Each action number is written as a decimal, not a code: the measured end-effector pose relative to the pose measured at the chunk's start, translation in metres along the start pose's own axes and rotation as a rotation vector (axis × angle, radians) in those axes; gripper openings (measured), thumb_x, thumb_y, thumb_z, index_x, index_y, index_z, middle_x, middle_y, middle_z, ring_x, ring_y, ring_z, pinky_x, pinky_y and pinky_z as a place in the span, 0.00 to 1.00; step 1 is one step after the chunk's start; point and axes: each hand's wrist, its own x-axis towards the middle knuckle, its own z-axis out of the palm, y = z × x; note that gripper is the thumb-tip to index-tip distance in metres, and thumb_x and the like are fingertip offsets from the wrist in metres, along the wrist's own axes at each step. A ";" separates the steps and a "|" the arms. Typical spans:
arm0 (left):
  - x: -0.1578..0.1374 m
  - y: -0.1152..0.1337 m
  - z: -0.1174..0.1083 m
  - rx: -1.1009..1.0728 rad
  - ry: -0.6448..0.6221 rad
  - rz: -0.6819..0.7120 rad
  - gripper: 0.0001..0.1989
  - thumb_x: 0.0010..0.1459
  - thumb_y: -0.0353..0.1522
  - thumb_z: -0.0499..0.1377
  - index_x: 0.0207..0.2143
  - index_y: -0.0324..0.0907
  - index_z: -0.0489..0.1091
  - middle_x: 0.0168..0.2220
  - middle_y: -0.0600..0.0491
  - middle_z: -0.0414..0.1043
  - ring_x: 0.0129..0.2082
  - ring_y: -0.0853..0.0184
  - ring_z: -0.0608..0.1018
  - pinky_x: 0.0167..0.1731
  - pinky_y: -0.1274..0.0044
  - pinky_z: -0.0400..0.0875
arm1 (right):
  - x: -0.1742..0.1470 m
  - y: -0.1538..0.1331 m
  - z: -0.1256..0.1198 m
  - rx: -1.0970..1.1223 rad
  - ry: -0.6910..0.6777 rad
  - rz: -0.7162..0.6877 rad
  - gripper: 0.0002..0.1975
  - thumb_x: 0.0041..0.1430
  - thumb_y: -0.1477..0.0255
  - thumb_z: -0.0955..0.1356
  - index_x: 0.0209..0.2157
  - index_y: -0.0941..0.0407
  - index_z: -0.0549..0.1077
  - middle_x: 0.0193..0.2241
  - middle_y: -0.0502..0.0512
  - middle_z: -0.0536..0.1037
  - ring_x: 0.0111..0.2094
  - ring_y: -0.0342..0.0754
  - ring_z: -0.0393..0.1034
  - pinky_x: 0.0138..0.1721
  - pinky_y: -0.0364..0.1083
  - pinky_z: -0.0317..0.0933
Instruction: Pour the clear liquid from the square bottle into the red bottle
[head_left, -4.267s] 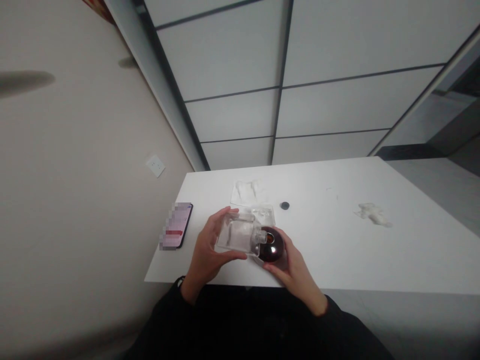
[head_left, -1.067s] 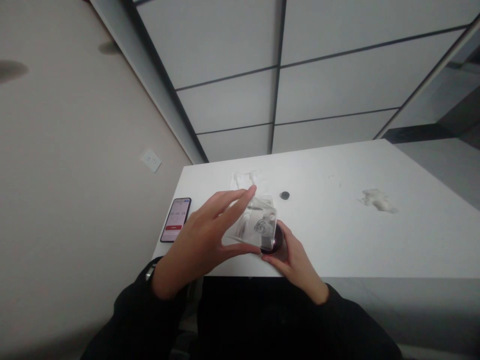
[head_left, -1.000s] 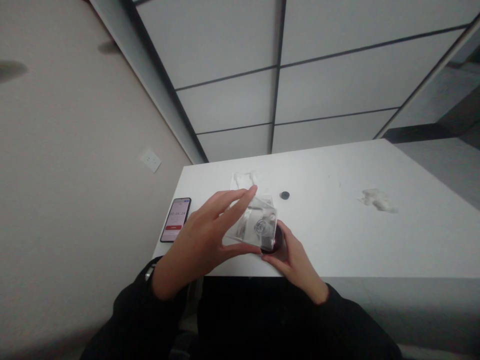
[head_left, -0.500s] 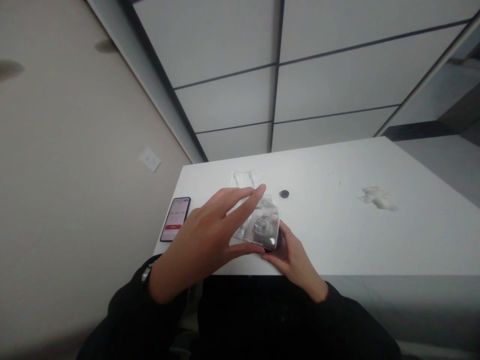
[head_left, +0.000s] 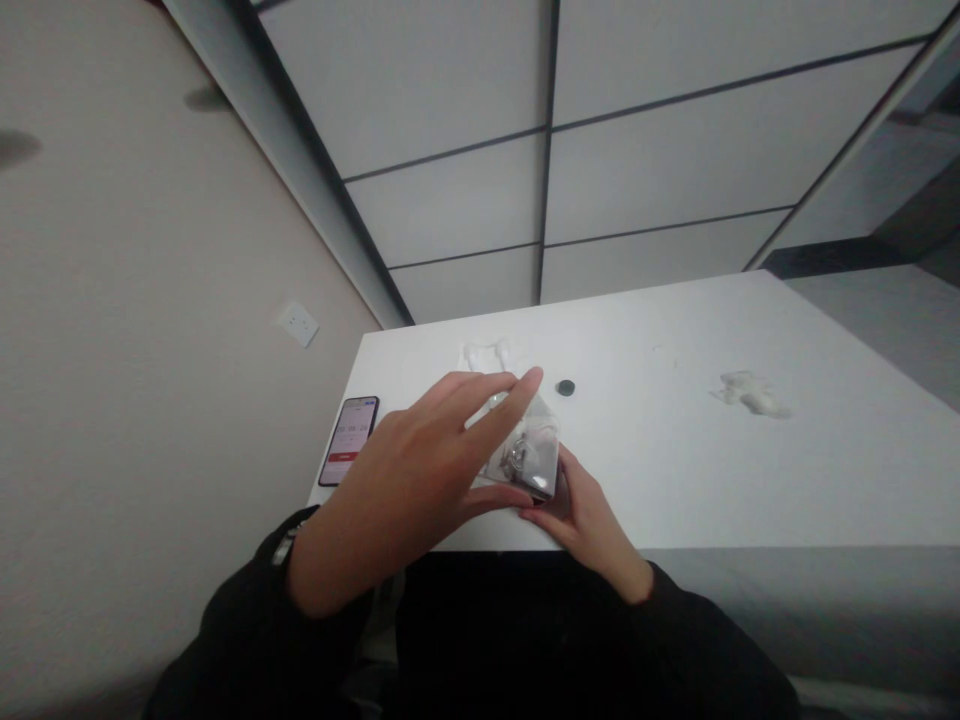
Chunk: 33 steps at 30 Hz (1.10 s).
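Note:
A small dark box (head_left: 544,490) is held just above the near edge of the white table, with a clear, shiny plastic bag (head_left: 534,450) over its top. Something round and metallic shows through the plastic; its kind is unclear. My left hand (head_left: 427,470) reaches across from the left, thumb on the near edge of the plastic and fingers arched over the far side, hiding much of it. Its index finger sticks up. My right hand (head_left: 592,515) wraps the box's right side, thumb on the far side and fingers at the near lower corner.
On the white table (head_left: 660,450), a phone (head_left: 349,440) with a timer lies at the left. Clear packaging with white pieces (head_left: 486,356) lies beyond my hands, near a small dark disc (head_left: 565,388). Crumpled whitish plastic (head_left: 752,394) rests to the right. A wall flanks the left.
My left fingertips have shifted slightly to the right over the plastic, which now looks more creased and peaked. The right hand keeps its grip on the box. The view has moved slightly.

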 end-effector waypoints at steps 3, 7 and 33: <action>0.002 0.002 -0.002 0.023 -0.014 -0.002 0.44 0.61 0.42 0.72 0.73 0.43 0.55 0.64 0.41 0.74 0.62 0.51 0.77 0.56 0.65 0.79 | 0.000 0.000 0.001 0.005 0.001 0.020 0.41 0.60 0.59 0.78 0.69 0.50 0.62 0.66 0.68 0.73 0.67 0.68 0.70 0.66 0.70 0.64; 0.005 0.005 -0.002 0.047 -0.016 0.011 0.43 0.61 0.41 0.72 0.72 0.42 0.56 0.63 0.41 0.75 0.62 0.51 0.77 0.54 0.66 0.80 | -0.001 -0.002 0.000 -0.003 0.000 0.034 0.40 0.60 0.59 0.78 0.68 0.50 0.62 0.66 0.68 0.73 0.66 0.68 0.69 0.66 0.71 0.64; -0.062 -0.026 0.104 -1.253 0.480 -0.646 0.48 0.50 0.50 0.77 0.70 0.50 0.66 0.65 0.42 0.74 0.65 0.48 0.77 0.55 0.63 0.82 | -0.001 0.007 0.001 -0.111 -0.011 -0.102 0.42 0.64 0.56 0.75 0.72 0.49 0.56 0.67 0.69 0.72 0.68 0.68 0.69 0.66 0.69 0.65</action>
